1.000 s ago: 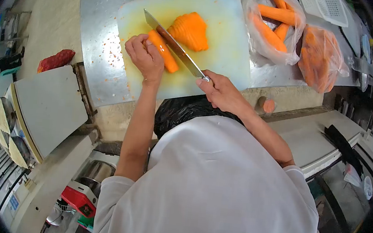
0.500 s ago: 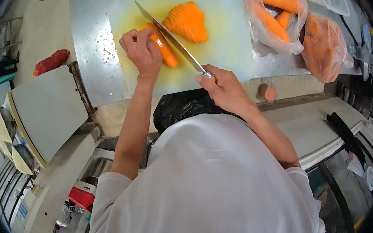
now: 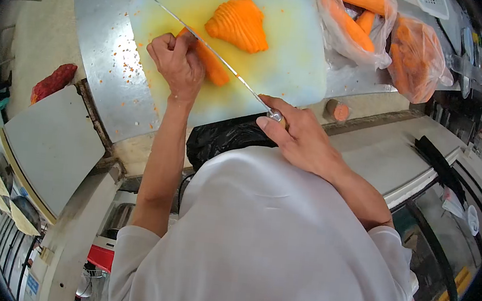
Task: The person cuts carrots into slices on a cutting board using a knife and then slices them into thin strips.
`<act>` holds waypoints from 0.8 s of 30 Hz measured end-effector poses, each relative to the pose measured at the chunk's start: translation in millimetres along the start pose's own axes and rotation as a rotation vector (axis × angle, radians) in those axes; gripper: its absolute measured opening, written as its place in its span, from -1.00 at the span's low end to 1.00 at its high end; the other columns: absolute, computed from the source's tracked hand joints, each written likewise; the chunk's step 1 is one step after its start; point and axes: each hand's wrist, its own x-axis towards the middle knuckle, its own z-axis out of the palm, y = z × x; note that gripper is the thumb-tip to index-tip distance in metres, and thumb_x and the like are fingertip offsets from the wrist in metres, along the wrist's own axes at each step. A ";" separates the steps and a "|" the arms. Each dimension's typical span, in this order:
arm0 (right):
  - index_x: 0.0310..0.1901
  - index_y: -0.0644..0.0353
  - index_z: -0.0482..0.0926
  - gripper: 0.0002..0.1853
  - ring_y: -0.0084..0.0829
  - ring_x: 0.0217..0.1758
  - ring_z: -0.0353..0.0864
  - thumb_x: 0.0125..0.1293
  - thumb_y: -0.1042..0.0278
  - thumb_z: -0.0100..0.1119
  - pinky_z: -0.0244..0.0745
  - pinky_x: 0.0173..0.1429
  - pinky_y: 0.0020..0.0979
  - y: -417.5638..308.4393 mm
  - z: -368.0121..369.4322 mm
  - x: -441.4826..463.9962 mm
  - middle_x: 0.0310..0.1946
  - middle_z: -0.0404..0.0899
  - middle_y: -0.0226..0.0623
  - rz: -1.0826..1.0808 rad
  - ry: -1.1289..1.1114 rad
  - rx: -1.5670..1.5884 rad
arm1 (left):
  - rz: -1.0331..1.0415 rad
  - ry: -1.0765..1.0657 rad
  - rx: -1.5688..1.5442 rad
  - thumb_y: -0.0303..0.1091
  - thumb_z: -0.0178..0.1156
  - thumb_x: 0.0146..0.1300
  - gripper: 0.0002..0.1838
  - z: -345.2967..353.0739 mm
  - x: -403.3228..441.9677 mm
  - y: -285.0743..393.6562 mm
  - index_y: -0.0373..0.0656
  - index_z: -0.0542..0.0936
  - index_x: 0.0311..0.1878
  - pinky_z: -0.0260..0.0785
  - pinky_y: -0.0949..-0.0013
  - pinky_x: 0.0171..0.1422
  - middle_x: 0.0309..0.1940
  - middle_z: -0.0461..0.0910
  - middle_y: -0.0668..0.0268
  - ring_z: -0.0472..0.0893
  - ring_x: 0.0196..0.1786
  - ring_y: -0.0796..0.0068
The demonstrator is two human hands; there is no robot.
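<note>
On a pale cutting board (image 3: 295,68) lies a carrot piece (image 3: 214,69), and my left hand (image 3: 176,66) is closed on its left side with bent fingers. My right hand (image 3: 301,130) grips the handle of a long kitchen knife (image 3: 231,70). The blade runs diagonally across the carrot piece, close to my left fingertips, its tip pointing up and left. Whether the edge is inside the carrot cannot be made out. Just beyond the blade, a fan of thin carrot slices (image 3: 239,24) leans together on the board.
A clear bag of whole carrots (image 3: 351,27) and a tied bag of orange pieces (image 3: 415,60) stand right of the board. Carrot crumbs dot the metal table (image 3: 104,38). A black plastic bag (image 3: 219,139) hangs at the near edge, and a red mesh sack (image 3: 54,82) is at left.
The knife has turned from showing its flat side to nearly edge-on over the carrot. My right hand has come slightly nearer my body. The whole view has shifted a little.
</note>
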 end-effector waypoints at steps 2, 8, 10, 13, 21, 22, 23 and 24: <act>0.23 0.41 0.55 -0.49 -0.03 -0.45 0.62 0.55 0.07 0.13 0.50 -0.21 -0.11 -3.2 -2.7 0.2 -0.54 0.57 0.04 0.004 -0.012 0.001 | -0.014 0.006 0.000 -0.60 0.09 -0.03 -0.67 1.8 -0.9 -0.6 -0.17 0.71 -0.19 0.18 0.14 0.05 -0.31 0.30 0.23 0.31 -0.15 0.19; 0.15 0.44 0.57 -0.51 0.14 -0.33 0.67 0.55 0.08 0.11 0.52 -0.13 -0.02 -16.7 -9.5 23.6 -0.46 0.61 0.17 -0.059 -0.004 -0.007 | -0.019 -0.027 0.010 -0.60 0.12 0.10 -0.71 -0.3 -2.1 -1.9 -0.24 0.69 -0.10 0.19 0.13 0.06 -0.31 0.37 0.21 0.35 -0.11 0.16; 0.11 0.45 0.59 -0.53 0.18 -0.30 0.68 0.55 0.09 0.09 0.53 -0.11 -0.01 -6.5 1.1 55.2 -0.43 0.62 0.20 -0.160 0.005 0.001 | -0.019 -0.024 -0.001 -0.60 0.11 0.09 -0.70 -1.4 -3.2 -1.5 -0.25 0.69 -0.11 0.18 0.13 0.05 -0.31 0.36 0.21 0.34 -0.11 0.16; 0.20 0.44 0.57 -0.46 -0.26 -0.46 0.48 0.56 0.03 0.09 0.42 -0.26 -0.18 0.3 18.5 91.7 -0.51 0.51 -0.03 -0.136 0.013 0.062 | -0.013 -0.010 -0.020 -0.59 0.10 0.07 -0.69 1.1 0.5 -0.8 -0.24 0.68 -0.11 0.18 0.13 0.05 -0.31 0.35 0.21 0.33 -0.11 0.17; 0.26 0.45 0.54 -0.46 -0.28 -0.51 0.45 0.56 0.06 0.09 0.40 -0.31 -0.24 -35.3 -21.4 26.5 -0.55 0.49 -0.08 0.051 -0.121 0.041 | -0.041 -0.025 -0.020 -0.51 0.12 0.06 -0.70 0.9 -5.6 -5.3 -0.12 0.70 -0.14 0.17 0.11 0.06 -0.30 0.25 0.24 0.28 -0.14 0.17; 0.26 0.45 0.54 -0.46 -0.29 -0.51 0.46 0.56 0.07 0.09 0.40 -0.31 -0.25 -31.4 -19.9 31.0 -0.55 0.49 -0.08 -0.010 -0.096 0.030 | -0.036 -0.026 -0.020 -0.51 0.12 0.05 -0.70 0.9 -4.7 -4.8 -0.12 0.70 -0.14 0.17 0.11 0.06 -0.30 0.25 0.24 0.28 -0.14 0.17; 0.26 0.45 0.54 -0.46 -0.29 -0.51 0.46 0.56 0.07 0.10 0.41 -0.30 -0.25 -22.6 -15.5 39.8 -0.55 0.50 -0.08 -0.071 -0.073 0.018 | -0.032 -0.027 -0.017 -0.51 0.12 0.05 -0.70 -0.3 -3.6 -3.5 -0.12 0.70 -0.14 0.17 0.11 0.05 -0.29 0.25 0.24 0.28 -0.14 0.17; 0.27 0.45 0.54 -0.46 -0.29 -0.51 0.47 0.56 0.07 0.10 0.42 -0.30 -0.25 -14.0 -10.8 50.2 -0.56 0.50 -0.08 -0.134 -0.053 0.007 | -0.029 -0.027 -0.012 -0.52 0.12 0.05 -0.70 -1.3 -3.3 -3.0 -0.12 0.70 -0.14 0.17 0.11 0.05 -0.29 0.25 0.24 0.28 -0.14 0.17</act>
